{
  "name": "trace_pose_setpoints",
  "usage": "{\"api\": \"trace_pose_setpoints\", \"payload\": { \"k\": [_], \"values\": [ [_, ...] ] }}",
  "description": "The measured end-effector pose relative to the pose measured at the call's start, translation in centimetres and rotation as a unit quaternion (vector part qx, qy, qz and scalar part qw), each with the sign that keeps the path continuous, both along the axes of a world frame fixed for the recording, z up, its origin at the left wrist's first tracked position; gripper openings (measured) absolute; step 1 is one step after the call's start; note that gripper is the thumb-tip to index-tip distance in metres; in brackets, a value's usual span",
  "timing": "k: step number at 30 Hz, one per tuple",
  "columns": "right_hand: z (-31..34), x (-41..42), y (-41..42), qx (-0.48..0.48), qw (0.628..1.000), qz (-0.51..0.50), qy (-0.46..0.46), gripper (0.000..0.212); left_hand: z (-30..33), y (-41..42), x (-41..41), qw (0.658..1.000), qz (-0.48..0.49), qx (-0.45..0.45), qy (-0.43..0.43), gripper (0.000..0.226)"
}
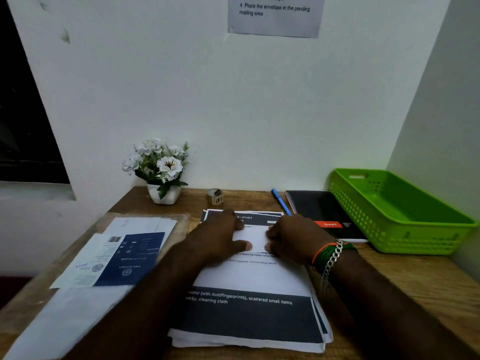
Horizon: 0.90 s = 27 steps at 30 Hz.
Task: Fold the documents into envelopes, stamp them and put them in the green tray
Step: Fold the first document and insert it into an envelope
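While both hands lie on stack of documents (249,281) in middle of wooden surface (415,294), top sheet sits under them. Left hand (220,237) flat, fingers loose, thumb pressing paper. Right hand (293,239) with fingers curled, knuckles on sheet; cannot tell if it pinches paper. Bracelets (332,255) on right wrist. Green tray (400,211) far right, well apart from hands. Pack of envelopes (114,255) on left, beside stack. Sticker roll (215,196), blue pen (281,202), black notebook (324,211), flower pot (163,175) near wall.
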State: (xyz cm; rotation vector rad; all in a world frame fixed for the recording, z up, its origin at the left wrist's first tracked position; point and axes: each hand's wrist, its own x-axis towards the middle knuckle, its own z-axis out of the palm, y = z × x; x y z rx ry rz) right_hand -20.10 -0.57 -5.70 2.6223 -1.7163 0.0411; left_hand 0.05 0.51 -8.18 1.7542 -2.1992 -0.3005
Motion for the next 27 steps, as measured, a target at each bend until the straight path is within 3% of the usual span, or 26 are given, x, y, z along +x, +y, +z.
{"api": "trace_pose_setpoints", "payload": {
  "k": [6, 9, 15, 20, 27],
  "values": [
    [0.1, -0.1, -0.1, 0.015, 1.0, -0.007, 0.0, 0.03, 1.8, -0.1, 3.3, 0.993, 0.116, 0.008, -0.007, 0.034],
    [0.0, -0.1, -0.1, 0.016, 1.0, -0.005, -0.003, 0.03, 1.8, 0.2, 3.1, 0.988, 0.15, -0.035, -0.016, 0.042],
    [-0.7, 0.2, 0.0, -0.045, 0.999, 0.005, -0.029, 0.028, 0.2, 0.5, 0.6, 0.994, 0.1, -0.033, -0.028, 0.054],
    [-1.7, 1.2, 0.2, -0.056, 0.993, 0.1, -0.026, 0.021, 0.4, 0.4, 1.0, 0.995, 0.088, -0.033, -0.014, 0.053],
    [-0.3, -0.8, -0.4, -0.026, 0.998, -0.005, -0.063, 0.025, 0.2, 0.2, 1.2, 0.996, 0.088, -0.025, 0.004, 0.052]
  ]
}}
